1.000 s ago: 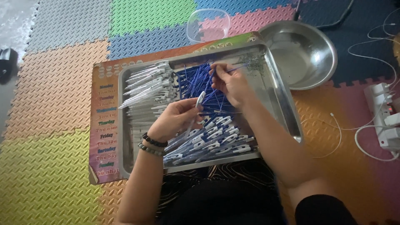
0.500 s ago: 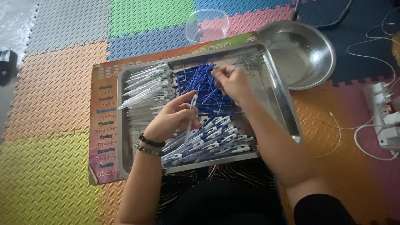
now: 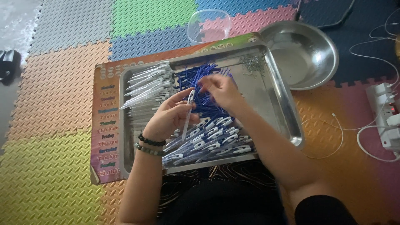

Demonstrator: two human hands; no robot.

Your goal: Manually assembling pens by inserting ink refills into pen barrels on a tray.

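While left hand (image 3: 168,116) grips a clear pen barrel (image 3: 188,109), right hand (image 3: 221,89) pinches blue refills (image 3: 196,81), over metal tray (image 3: 275,83)

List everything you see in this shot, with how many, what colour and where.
metal tray: one, silver, centre, on a printed board
printed board: one, orange-brown, under the tray
clear pen barrels: many, clear, tray's left end
blue refills: many, blue, tray's middle
finished pens: many, white and blue, tray's near edge
metal bowl: one, silver, upper right
clear tub: one, top centre
power strip: one, white, right edge
foam mats: several, mixed colours, floor
left hand: holds pen barrel
right hand: over the refills
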